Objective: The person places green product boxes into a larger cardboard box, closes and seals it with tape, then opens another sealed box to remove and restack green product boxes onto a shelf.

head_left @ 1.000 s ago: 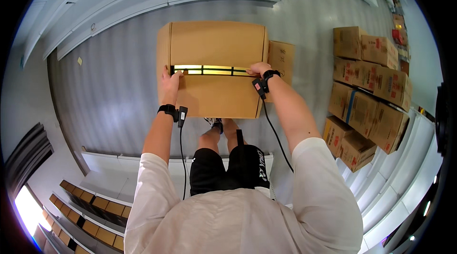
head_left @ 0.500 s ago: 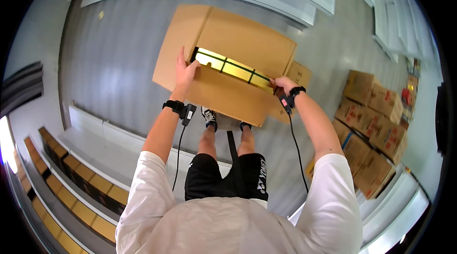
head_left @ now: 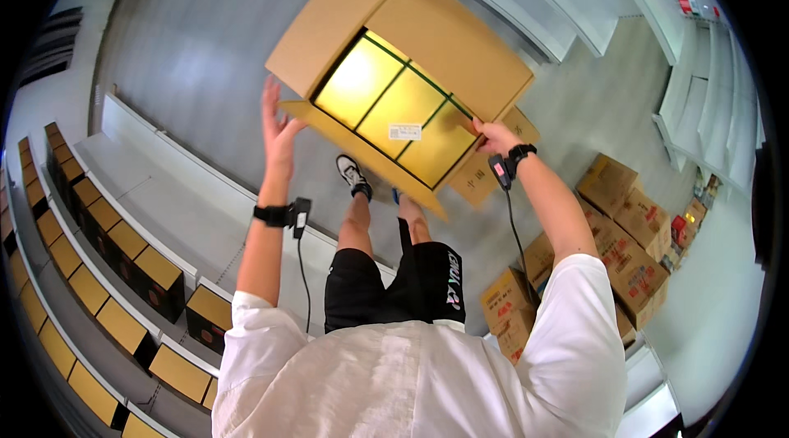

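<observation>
A large brown cardboard carton (head_left: 452, 43) stands on the floor in front of me with its top flaps folded outward. Gold boxes (head_left: 357, 80) with dark edges fill it side by side, and a white label (head_left: 404, 132) lies on one. My left hand (head_left: 279, 138) is open, fingers spread, with its thumb at the left end of the near flap (head_left: 370, 154). At the opening's right corner my right hand (head_left: 498, 140) is closed on the carton's edge, its fingertips beside the gold boxes. Both wrists wear black straps with cabled modules.
Another brown carton (head_left: 475, 179) lies partly under the right side of the open one. Stacked cartons (head_left: 620, 241) stand on the right. White shelving (head_left: 156, 191) at left holds rows of gold-topped black boxes (head_left: 127, 241). More white shelves (head_left: 707, 93) line the far right.
The near flap has swung down toward me, uncovering far more of the gold boxes. My left hand has moved left and spread off the opening's edge. My view has turned and shifted.
</observation>
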{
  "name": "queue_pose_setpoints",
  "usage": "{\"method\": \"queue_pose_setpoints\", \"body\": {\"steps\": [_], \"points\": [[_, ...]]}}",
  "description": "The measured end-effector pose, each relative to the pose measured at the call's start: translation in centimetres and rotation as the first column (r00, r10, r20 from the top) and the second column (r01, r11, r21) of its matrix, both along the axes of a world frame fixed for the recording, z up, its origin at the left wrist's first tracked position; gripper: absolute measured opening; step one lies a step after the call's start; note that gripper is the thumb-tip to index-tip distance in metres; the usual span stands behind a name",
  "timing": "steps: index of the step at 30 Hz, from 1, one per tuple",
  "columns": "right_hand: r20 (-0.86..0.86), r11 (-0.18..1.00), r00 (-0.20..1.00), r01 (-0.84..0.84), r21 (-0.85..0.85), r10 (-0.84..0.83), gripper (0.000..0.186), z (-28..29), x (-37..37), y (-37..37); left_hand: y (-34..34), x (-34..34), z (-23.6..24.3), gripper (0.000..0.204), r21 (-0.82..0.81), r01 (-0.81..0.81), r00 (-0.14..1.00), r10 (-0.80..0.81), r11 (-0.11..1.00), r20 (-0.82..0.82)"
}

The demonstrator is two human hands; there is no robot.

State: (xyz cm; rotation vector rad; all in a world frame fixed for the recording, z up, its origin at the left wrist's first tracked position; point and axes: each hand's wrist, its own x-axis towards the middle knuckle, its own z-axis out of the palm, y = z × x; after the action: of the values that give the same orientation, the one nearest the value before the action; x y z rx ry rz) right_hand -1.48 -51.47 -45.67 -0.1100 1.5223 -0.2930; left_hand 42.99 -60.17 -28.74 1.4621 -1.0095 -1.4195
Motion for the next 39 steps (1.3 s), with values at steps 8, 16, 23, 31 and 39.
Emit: {"method": "queue_pose_setpoints", "body": {"steps": [8, 16, 23, 31, 39], "points": [[-0.051, 1.000, 0.999, 0.012, 0.002, -0.012, 0.057, -0.6, -1.0, 0.9, 13.0, 10.7, -8.7, 0.088, -0.057, 0.062, 0.710, -0.004, 0.996, 0.704], [-0.108, 0.978, 0.975, 0.201, 0.047, -0.195, 0.042, 3.0, 0.9, -0.5, 13.2, 4.8, -18.9, 0.052, 0.155, 0.013, 0.645, -0.127, 0.988, 0.754], [-0.159, 0.984, 0.971, 0.179, -0.008, -0.178, 0.045, 3.2, 0.7, -0.2, 5.7, -6.3, -13.3, 0.056, 0.575, -0.104, 0.983, 0.171, 0.811, -0.064], [-0.289, 0.973, 0.933, 0.177, -0.149, -0.214, 0.044, 3.4, 2.3, 1.0, 5.3, -5.8, -15.3, 0.074, 0.589, -0.054, 0.994, 0.101, 0.806, -0.046], [-0.443, 0.990, 0.886, 0.101, -0.100, -0.135, 0.044, 0.8, 2.6, 1.8, 7.4, -4.4, -15.0, 0.097, 0.584, -0.152, 0.984, 0.179, 0.797, 0.012]]}}
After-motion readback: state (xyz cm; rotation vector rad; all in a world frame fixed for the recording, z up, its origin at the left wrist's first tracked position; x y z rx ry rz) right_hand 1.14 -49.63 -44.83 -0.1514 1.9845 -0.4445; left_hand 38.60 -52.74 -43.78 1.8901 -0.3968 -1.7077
